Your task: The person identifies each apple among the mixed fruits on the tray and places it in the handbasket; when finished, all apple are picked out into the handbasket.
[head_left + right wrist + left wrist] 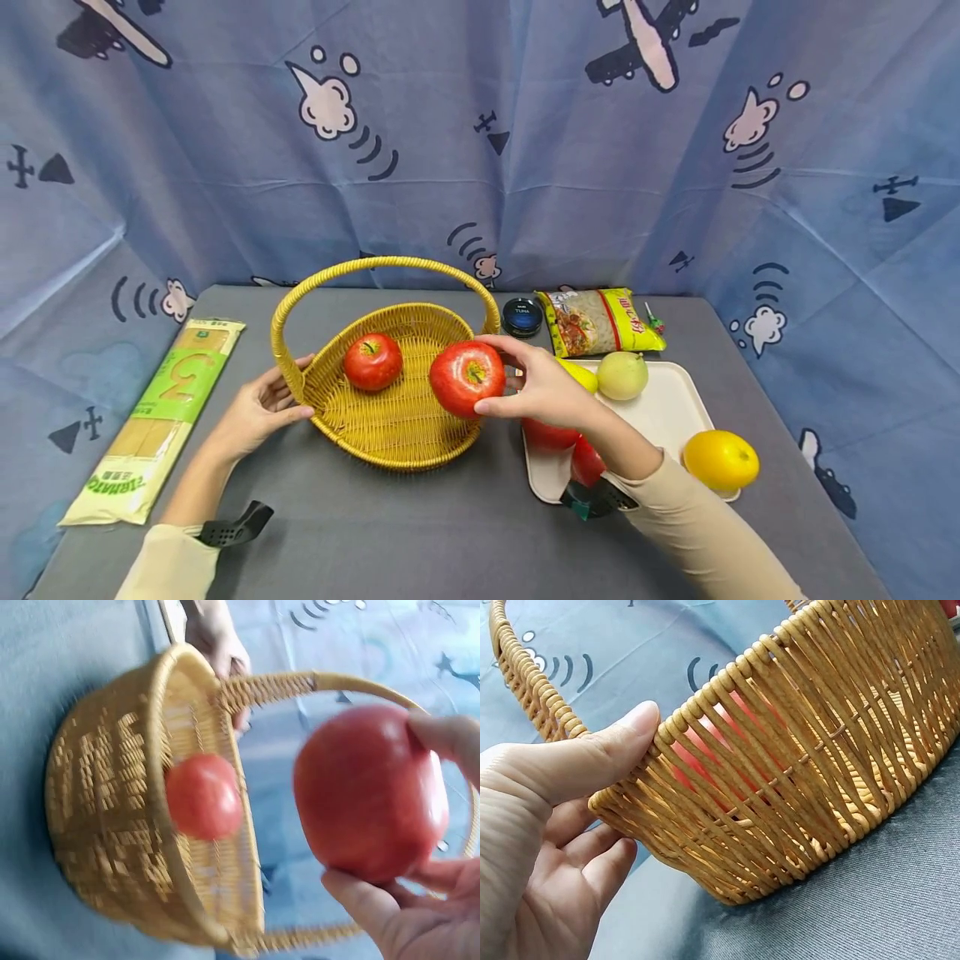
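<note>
A yellow wicker basket (386,450) with a tall arched handle stands on the grey table. Thumb and fingers of my left hand (258,408) grip its left rim beside the foot of the handle; in the left wrist view, the thumb lies over the woven rim (705,697). One red apple (372,362) lies inside, toward the basket's left. Above the right part of the basket, my right hand (543,385) holds a second red apple (467,379) between thumb and fingers. The right wrist view shows that held apple (367,791) apart from the basket.
Right of the basket, a white tray (678,400) bears a pale green pear (622,375), a yellow fruit (722,460) and red fruit partly under my right arm. Behind are a dark tuna tin (522,317) and a food packet (600,322). A noodle pack (161,412) lies left.
</note>
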The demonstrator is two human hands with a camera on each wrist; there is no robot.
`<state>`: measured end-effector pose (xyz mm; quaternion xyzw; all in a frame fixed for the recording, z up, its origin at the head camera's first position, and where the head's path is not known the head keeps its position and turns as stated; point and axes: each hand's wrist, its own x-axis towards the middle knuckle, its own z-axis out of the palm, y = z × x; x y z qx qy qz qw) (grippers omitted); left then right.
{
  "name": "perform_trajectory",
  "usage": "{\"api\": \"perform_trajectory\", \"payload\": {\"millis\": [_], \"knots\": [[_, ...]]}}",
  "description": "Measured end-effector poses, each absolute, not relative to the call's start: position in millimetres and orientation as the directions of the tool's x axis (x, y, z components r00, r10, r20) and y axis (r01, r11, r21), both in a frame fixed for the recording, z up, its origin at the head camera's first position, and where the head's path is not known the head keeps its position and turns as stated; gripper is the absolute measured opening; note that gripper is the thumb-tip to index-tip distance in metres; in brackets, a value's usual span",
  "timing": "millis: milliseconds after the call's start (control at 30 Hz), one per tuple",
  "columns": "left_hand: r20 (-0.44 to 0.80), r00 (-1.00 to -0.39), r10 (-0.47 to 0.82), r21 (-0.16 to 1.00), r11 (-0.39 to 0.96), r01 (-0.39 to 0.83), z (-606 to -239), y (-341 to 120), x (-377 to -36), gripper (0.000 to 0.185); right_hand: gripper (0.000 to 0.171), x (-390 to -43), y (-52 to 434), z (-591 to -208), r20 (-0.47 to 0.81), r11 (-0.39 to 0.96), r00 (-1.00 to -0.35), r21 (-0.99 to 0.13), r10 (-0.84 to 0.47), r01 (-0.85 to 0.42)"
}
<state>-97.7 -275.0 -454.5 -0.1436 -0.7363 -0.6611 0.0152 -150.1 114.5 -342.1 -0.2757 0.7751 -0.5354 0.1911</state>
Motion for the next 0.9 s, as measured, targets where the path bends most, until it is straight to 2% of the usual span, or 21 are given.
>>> {"api": "perform_trajectory", "payload": {"millis": [200, 467, 667, 900], "knots": [[0.196, -0.962, 0.189, 0.970, 0.110, 0.219, -456.1, -275.6, -98.9, 0.068, 0.074, -157.7, 76.7, -352.1, -0.015, 0.334, -0.822, -0.918, -0.569, -0.214], [0.196, -0.961, 0.192, 0.970, 0.106, 0.219, -458.1, -277.0, -99.1, 0.068, 0.077, -177.7, 44.7, -363.8, -0.007, 0.537, -0.877, -0.793, -0.480, -0.288], [0.189, -0.963, 0.192, 0.970, 0.117, 0.214, -458.3, -277.2, -98.8, 0.069, 0.083, -188.2, 28.6, -376.5, -0.057, 0.607, -0.918, -0.766, -0.392, -0.212], [0.189, -0.962, 0.195, 0.970, 0.114, 0.214, -458.1, -277.3, -99.1, 0.069, 0.083, -196.0, 20.0, -386.1, -0.088, 0.600, -0.942, -0.789, -0.325, -0.134]]}}
